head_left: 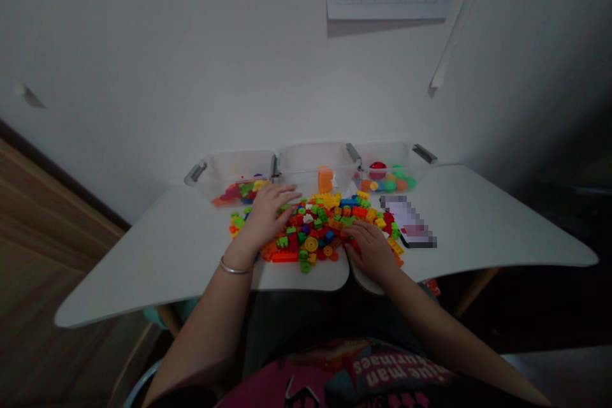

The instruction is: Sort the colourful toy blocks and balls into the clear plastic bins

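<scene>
A heap of small colourful toy building blocks [310, 243] lies spread over the middle of the white table. My left hand [270, 213] is over the left side of the heap, its fingers stretched out and apart with nothing seen in them. At the heap's right side is my right hand [371, 248]. Its fingers reach onto the blocks, thumb apart from the others, beside a red piece [354, 243]. Whether the fingertips touch that piece is hard to tell. A silver bracelet [234, 268] circles my left wrist.
Three clear plastic bins stand along the wall: the left bin [239, 162] holds colourful pieces, the middle bin [310, 156] has an orange block [325, 178] at it, the right bin [392, 152] contains coloured balls. A phone [411, 223] lies right of the heap on the table [502, 229].
</scene>
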The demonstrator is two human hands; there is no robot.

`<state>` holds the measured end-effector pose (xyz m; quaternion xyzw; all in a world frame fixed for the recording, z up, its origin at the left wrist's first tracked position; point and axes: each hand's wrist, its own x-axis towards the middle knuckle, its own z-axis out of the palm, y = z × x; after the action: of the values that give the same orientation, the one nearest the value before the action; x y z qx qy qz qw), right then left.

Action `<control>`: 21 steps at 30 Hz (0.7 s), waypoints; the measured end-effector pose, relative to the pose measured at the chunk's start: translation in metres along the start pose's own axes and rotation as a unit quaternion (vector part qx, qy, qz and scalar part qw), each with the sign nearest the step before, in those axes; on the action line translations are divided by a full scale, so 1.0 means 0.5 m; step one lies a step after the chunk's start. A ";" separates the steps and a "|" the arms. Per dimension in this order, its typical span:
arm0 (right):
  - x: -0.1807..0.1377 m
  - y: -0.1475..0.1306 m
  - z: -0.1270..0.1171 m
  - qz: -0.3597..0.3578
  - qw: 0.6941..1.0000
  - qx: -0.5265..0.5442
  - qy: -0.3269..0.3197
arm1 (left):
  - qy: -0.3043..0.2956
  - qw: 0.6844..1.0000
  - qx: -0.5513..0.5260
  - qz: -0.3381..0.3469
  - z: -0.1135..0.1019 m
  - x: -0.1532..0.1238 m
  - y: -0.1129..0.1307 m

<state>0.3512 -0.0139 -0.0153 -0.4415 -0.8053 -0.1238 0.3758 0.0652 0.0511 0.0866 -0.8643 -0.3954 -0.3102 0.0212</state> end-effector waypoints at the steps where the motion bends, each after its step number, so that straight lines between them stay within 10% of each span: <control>1: 0.000 0.000 0.000 0.002 1.000 0.002 -0.002 | -0.025 0.999 -0.011 0.021 0.013 -0.014 0.020; 9: -0.001 -0.002 0.000 0.008 1.000 0.003 -0.008 | -0.121 0.992 -0.009 0.036 0.089 -0.081 0.093; 21: 0.001 -0.001 0.000 -0.017 1.000 -0.023 0.008 | -0.160 0.987 0.028 -0.001 0.071 -0.073 0.114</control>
<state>0.3505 -0.0140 -0.0150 -0.4353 -0.8066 -0.1524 0.3698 0.1054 -0.0025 0.0498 -0.9016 -0.4028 -0.1567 -0.0182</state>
